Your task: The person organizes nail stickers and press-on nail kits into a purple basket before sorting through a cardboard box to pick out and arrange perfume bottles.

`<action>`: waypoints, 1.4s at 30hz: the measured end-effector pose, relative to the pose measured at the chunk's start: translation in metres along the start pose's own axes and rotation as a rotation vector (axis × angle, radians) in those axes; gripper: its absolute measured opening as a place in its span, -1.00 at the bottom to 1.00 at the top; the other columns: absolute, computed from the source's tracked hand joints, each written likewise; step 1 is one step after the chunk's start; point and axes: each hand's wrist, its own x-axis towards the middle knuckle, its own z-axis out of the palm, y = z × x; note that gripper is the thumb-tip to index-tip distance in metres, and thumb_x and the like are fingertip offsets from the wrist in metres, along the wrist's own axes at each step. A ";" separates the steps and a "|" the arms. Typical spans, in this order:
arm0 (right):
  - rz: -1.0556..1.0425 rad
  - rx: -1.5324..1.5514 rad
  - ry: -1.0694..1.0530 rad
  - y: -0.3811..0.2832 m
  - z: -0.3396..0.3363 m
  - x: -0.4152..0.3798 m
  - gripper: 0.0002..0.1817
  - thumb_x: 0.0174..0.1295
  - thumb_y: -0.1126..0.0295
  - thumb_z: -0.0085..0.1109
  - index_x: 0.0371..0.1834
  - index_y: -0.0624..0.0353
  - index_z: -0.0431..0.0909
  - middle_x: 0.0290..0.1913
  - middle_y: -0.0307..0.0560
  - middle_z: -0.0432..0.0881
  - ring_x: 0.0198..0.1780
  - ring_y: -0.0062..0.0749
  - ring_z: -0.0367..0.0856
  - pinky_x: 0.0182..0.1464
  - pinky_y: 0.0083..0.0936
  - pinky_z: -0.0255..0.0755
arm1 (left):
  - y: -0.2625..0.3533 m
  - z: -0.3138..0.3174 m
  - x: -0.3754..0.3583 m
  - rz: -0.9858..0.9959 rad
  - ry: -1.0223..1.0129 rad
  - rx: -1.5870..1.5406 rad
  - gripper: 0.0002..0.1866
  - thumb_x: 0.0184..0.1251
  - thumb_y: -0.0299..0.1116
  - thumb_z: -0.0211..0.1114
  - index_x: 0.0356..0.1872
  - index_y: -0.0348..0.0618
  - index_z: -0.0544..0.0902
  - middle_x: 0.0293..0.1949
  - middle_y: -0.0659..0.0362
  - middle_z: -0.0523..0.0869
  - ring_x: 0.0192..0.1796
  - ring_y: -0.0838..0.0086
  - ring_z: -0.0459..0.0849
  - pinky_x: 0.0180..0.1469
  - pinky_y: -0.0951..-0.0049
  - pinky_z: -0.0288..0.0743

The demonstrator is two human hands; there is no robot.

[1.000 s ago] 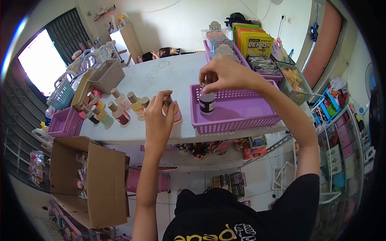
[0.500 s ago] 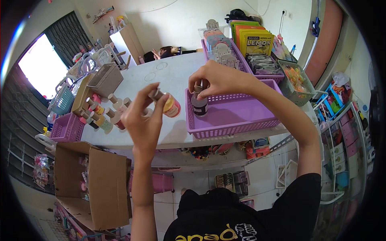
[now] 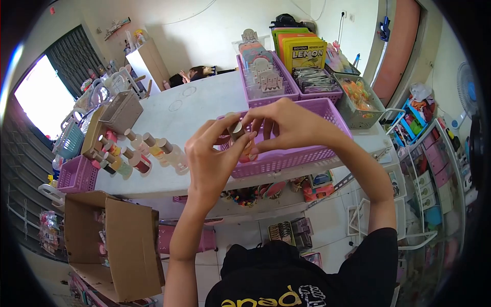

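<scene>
My left hand [image 3: 214, 148] grips a perfume bottle [image 3: 248, 153] near its metallic cap, over the front left of the purple basket [image 3: 307, 153]. My right hand [image 3: 279, 125] curls in from the other side, its thumb and fingertips at the same bottle. Pinkish-orange shows through the part between my fingers. The dark-labelled bottle inside the basket is hidden behind my hands. Several similar bottles [image 3: 174, 155] with metallic caps stand on the white table to the left.
Behind the basket stand a purple tray of packets [image 3: 268, 89], yellow lemon packs [image 3: 305, 53] and a grey-green bin [image 3: 358, 102]. At left are a small purple basket [image 3: 76, 174] and a grey basket [image 3: 121, 112]. An open cardboard box [image 3: 130, 248] stands below the table's left edge.
My left hand has moved right, carrying the bottle to the basket. My right hand has left the dark-labelled bottle and met the left one. The camera view has shifted slightly.
</scene>
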 end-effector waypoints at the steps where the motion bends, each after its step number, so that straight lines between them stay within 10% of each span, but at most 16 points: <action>1: -0.010 0.017 0.017 0.001 0.005 -0.001 -0.57 -0.17 0.32 0.32 -0.18 0.21 0.48 -0.44 -0.11 0.57 -0.51 -0.50 0.56 -0.43 -0.63 0.44 | -0.003 0.002 -0.002 0.028 -0.017 0.056 -0.68 -0.22 -0.50 0.39 -0.32 -0.26 0.58 -0.53 0.13 0.59 -0.47 0.48 0.60 -0.42 0.54 0.47; 12: 0.038 -0.012 0.022 0.009 0.032 0.012 -0.62 -0.23 0.25 0.32 -0.42 0.34 0.51 -0.49 0.08 0.56 -0.48 -0.24 0.57 -0.38 -0.49 0.43 | -0.007 -0.007 -0.008 -0.090 -0.117 0.261 -0.78 -0.16 -0.49 0.38 -0.45 -0.27 0.54 -0.55 0.19 0.61 -0.52 0.60 0.56 -0.47 0.63 0.44; 17: 0.002 0.040 0.059 0.017 0.038 0.010 -0.57 -0.19 0.22 0.32 -0.35 0.37 0.50 -0.46 0.07 0.58 -0.43 -0.27 0.59 -0.33 -0.51 0.44 | -0.022 -0.061 -0.002 0.019 0.300 0.406 -0.81 -0.07 -0.44 0.32 -0.39 -0.24 0.54 -0.42 0.12 0.56 -0.47 0.38 0.52 -0.38 0.45 0.40; 22: 0.066 0.018 0.031 0.012 0.037 0.010 -0.54 -0.17 0.20 0.31 -0.32 0.39 0.50 -0.45 0.07 0.58 -0.41 -0.29 0.59 -0.31 -0.53 0.45 | -0.064 -0.086 -0.010 0.060 0.233 0.618 -0.79 -0.02 -0.39 0.29 -0.36 -0.27 0.55 -0.45 0.11 0.54 -0.48 0.37 0.50 -0.38 0.45 0.39; 34: 0.159 0.094 0.161 -0.001 0.010 -0.006 -0.67 -0.04 0.33 0.26 -0.21 0.24 0.52 -0.38 -0.09 0.61 -0.37 -0.56 0.57 -0.26 -0.65 0.46 | -0.061 -0.089 0.005 -0.217 0.092 -0.116 -0.74 -0.01 -0.55 0.27 -0.22 -0.32 0.57 -0.36 0.16 0.63 -0.27 0.60 0.57 -0.16 0.63 0.42; 42: 0.112 0.147 0.317 -0.005 -0.006 -0.027 -0.52 -0.18 0.28 0.37 -0.14 0.18 0.48 -0.33 -0.08 0.59 -0.36 -0.55 0.58 -0.27 -0.63 0.47 | -0.011 -0.056 0.067 0.010 -0.282 -0.531 -0.75 0.00 -0.58 0.26 -0.23 -0.36 0.55 -0.34 0.10 0.61 -0.23 0.49 0.57 -0.13 0.55 0.45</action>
